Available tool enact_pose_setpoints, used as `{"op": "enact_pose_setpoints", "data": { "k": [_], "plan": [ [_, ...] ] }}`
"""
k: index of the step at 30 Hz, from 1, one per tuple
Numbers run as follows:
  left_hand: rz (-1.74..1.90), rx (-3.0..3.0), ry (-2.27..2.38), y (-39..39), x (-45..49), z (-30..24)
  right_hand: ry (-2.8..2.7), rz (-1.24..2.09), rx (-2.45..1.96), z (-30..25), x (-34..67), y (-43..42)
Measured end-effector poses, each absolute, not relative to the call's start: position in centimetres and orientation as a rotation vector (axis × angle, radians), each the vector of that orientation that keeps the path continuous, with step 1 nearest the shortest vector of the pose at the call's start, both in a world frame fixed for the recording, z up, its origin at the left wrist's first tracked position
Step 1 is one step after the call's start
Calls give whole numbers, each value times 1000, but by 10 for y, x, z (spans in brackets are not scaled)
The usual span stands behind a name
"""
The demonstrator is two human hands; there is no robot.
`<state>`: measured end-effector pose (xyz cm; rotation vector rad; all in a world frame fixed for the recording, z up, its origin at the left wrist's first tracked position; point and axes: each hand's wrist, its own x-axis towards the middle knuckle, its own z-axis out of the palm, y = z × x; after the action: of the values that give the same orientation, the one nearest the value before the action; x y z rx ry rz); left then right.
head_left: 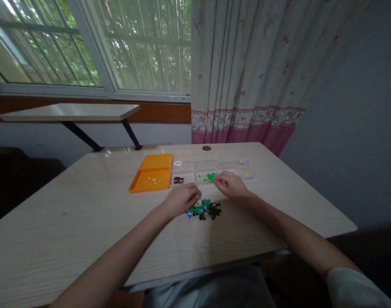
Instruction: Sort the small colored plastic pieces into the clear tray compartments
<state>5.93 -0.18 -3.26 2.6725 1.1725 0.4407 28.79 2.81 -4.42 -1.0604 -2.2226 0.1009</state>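
Note:
A small heap of mixed beads (pixel 204 209), blue, green and dark, lies on the pale wooden table (pixel 86 218). My left hand (pixel 181 199) rests curled at the heap's left edge, fingertips touching it. My right hand (pixel 231 184) is pinched together at the front edge of a clear compartment tray (pixel 211 170), right beside the cell of green pieces (pixel 210 176); what the fingers hold is too small to see. Other cells hold dark pieces (pixel 178 180) and yellow pieces (pixel 246 173).
An orange tray (pixel 152 173) with a few white bits lies left of the clear tray. A round cable hole (pixel 206 148) is near the table's far edge. Behind stand a narrow wall shelf (pixel 70 112), a window and a curtain (pixel 246 68).

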Motion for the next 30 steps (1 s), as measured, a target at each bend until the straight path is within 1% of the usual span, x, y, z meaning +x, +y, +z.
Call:
{"op": "enact_pose_setpoints", "data": {
  "k": [5, 16, 19, 23, 26, 30],
  "plan": [
    [429, 2686, 1171, -4, 60, -30, -2365, 111, -925, -51, 278, 19],
    [458, 2681, 1213, -3, 65, -35, -2376, 119, -849, -50, 273, 16],
    [589, 2548, 1212, -2, 67, -37, -2362, 135, -857, -52, 271, 16],
    [803, 2166, 1220, 2, 72, -43, -2320, 125, -855, -53, 269, 15],
    [867, 1912, 1164, 5, 77, -48, -2297, 120, -881, -52, 266, 12],
    [895, 1797, 1102, 6, 79, -52, -2257, 89, -910, -50, 264, 10]
  ]
}}
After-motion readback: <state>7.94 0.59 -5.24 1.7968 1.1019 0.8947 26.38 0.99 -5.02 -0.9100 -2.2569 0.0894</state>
